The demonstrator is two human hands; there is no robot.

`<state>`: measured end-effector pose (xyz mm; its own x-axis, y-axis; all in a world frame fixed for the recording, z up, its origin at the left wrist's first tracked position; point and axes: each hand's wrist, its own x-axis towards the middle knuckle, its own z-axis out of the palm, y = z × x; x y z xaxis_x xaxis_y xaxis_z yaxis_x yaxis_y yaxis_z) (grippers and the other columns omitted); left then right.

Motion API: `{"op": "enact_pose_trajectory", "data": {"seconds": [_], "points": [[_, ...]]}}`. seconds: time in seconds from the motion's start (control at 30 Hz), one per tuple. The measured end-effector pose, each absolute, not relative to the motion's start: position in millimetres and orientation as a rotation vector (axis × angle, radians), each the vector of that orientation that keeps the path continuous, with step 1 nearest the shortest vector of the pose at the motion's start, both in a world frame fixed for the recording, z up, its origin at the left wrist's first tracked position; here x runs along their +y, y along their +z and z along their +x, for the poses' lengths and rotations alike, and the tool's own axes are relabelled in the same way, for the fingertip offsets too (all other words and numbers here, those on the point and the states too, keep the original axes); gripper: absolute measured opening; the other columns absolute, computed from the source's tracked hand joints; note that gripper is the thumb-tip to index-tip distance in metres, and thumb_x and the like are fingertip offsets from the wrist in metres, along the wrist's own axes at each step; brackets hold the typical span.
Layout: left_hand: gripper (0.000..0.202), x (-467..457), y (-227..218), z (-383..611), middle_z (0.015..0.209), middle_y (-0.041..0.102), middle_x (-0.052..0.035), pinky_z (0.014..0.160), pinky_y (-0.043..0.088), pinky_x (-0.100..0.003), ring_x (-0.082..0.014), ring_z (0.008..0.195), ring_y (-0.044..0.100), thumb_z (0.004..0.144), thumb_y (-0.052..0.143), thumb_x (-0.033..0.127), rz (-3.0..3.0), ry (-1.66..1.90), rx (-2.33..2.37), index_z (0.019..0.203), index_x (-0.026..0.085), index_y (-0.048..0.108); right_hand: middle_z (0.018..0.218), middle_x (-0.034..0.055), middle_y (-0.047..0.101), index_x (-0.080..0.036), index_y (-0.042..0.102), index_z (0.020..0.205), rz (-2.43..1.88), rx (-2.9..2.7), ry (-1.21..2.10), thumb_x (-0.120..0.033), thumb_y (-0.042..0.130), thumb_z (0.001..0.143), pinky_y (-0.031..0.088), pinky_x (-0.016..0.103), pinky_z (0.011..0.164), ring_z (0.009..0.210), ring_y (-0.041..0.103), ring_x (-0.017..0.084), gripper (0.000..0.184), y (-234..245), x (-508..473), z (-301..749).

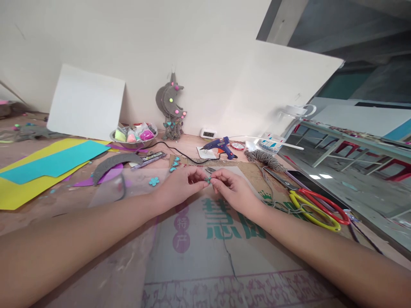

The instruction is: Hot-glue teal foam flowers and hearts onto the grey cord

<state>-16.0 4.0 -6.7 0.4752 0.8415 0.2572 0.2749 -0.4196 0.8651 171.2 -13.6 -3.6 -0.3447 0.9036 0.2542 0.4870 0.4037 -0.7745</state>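
My left hand [181,186] and my right hand [231,189] meet over the flattened cardboard [205,239] on the table. Both pinch one small teal piece [208,180] between their fingertips. A teal flower cutout [153,181] lies to the left of my left hand. Small teal heart shapes [175,164] lie just beyond my left hand. Something small and metallic [210,170] lies behind the fingertips; I cannot make out what it is.
A blue glue gun [221,146] with a black cord lies behind. Red and yellow scissors [316,208] and a phone [313,185] are at the right, with grey twine [263,158]. Teal and yellow sheets [45,167], a bowl [133,137] and a grey moon ornament [171,105] stand left and back.
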Motion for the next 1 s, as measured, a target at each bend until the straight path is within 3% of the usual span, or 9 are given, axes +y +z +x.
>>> {"op": "enact_pose_trajectory", "data": {"seconds": [0.53, 0.83, 1.0], "points": [[0.022, 5.2, -6.4, -16.4, 0.063, 0.058, 0.0027, 0.053, 0.035, -0.022, -0.0109, 0.057, 0.048, 0.079, 0.049, 0.033, 2.058, 0.884, 1.016, 0.073, 0.017, 0.063, 0.059, -0.0043, 0.045, -0.02, 0.049, 0.08, -1.227, -1.909, 0.852, -0.038, 0.048, 0.085, 0.033, 0.023, 0.048, 0.049, 0.039, 0.009, 0.019, -0.7, -15.4, 168.6], [0.029, 4.8, -4.0, -16.9, 0.066, 0.059, 0.002, 0.057, 0.036, -0.024, -0.0118, 0.061, 0.049, 0.083, 0.044, 0.037, 2.103, 0.872, 0.985, 0.074, 0.017, 0.063, 0.059, -0.0043, 0.047, -0.02, 0.049, 0.077, -1.225, -1.93, 0.858, -0.039, 0.047, 0.086, 0.034, 0.023, 0.049, 0.049, 0.04, 0.009, 0.021, 1.3, -15.8, 169.0], [0.023, 4.3, -2.9, -16.2, 0.072, 0.063, 0.0022, 0.06, 0.038, -0.023, -0.0118, 0.064, 0.051, 0.082, 0.047, 0.032, 2.062, 0.89, 0.967, 0.08, 0.018, 0.065, 0.059, -0.0037, 0.048, -0.019, 0.05, 0.079, -1.216, -1.952, 0.848, -0.039, 0.045, 0.087, 0.035, 0.023, 0.049, 0.05, 0.041, 0.01, 0.022, 0.6, -15.6, 169.4]]}}
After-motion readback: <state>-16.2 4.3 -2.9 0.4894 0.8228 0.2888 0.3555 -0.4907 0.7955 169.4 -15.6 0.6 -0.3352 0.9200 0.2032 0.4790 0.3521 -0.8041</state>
